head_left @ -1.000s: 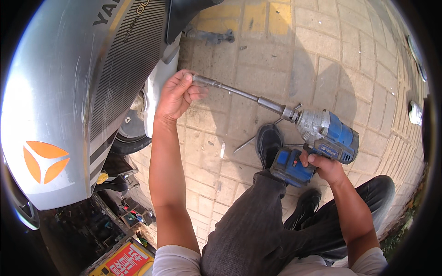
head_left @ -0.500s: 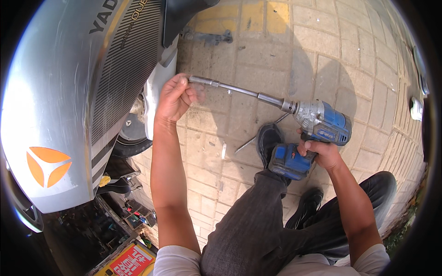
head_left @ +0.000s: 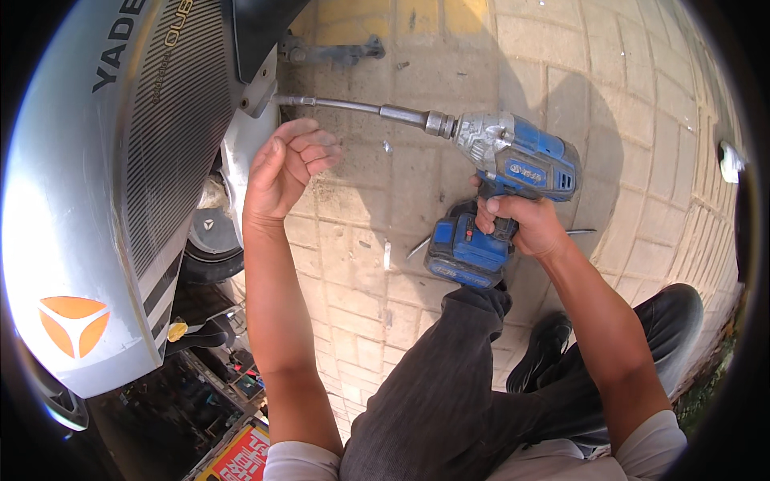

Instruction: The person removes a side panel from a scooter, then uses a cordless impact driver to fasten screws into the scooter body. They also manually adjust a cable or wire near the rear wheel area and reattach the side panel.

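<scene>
My right hand (head_left: 521, 216) grips the handle of a blue and silver cordless impact driver (head_left: 513, 160), its blue battery (head_left: 464, 252) low beside my knee. A long steel extension (head_left: 345, 105) with sockets runs left from the driver to a small metal bracket (head_left: 258, 90) on the silver scooter (head_left: 96, 184); whether its tip is seated there is unclear. My left hand (head_left: 289, 164) is open just below the extension's end, fingers loosely curled and apart, holding nothing. It is near the scooter's white lower panel (head_left: 234, 184).
The scooter's small black wheel (head_left: 212, 248) is below the bracket. A dark metal part (head_left: 333, 52) lies on the paving (head_left: 409, 321). A steel rod (head_left: 581, 232) lies behind the driver. At lower left are a cluttered toolbox (head_left: 245, 373) and a red-and-yellow sign (head_left: 245, 449).
My right hand has moved the driver up and left, bringing the extension's tip to the bracket. My left hand has let go of the extension and now sits below it with fingers loosened.
</scene>
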